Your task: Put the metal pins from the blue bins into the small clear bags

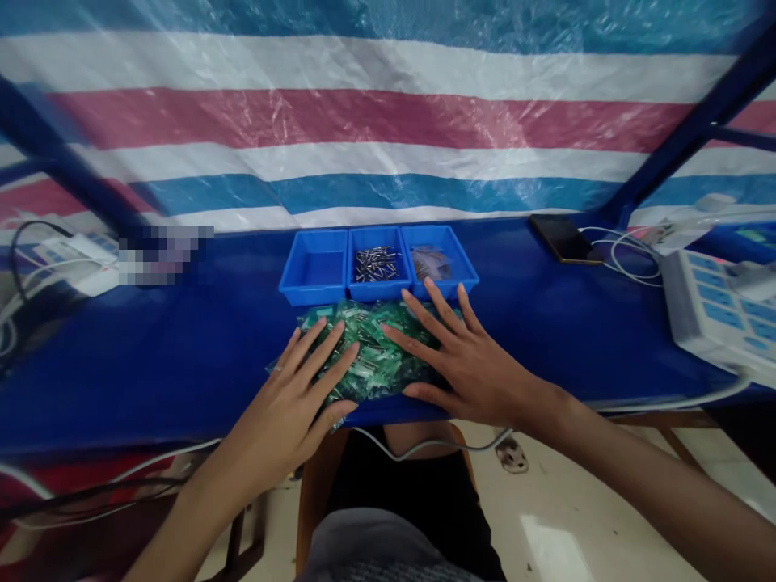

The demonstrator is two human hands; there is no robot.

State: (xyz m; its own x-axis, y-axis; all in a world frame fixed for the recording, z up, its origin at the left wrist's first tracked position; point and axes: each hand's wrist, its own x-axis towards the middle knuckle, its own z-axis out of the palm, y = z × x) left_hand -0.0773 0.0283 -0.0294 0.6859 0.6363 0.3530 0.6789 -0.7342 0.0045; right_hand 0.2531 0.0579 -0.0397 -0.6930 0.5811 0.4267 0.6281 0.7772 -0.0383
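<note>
Both palms rest on a pile of small clear bags with green parts and metal pieces [369, 356], on the blue table [230, 356]. My left hand [300, 388] lies over the pile's left side, fingers spread. My right hand [464, 356] covers its right side with the fingers apart; the fingertips come close to the front of the blue bins. Just behind the pile stand three joined blue bins: the left bin [315, 263] has nothing in it, the middle one holds metal screws [374, 264], and the right one holds small clear bags [430, 263].
A dark phone [563, 238] with a white cable [624, 250] lies at the back right. Further right is a large white power strip [715, 307]. White plugs and cables [90, 263] are at the left. A striped plastic sheet [376, 113] hangs behind, between blue frame posts.
</note>
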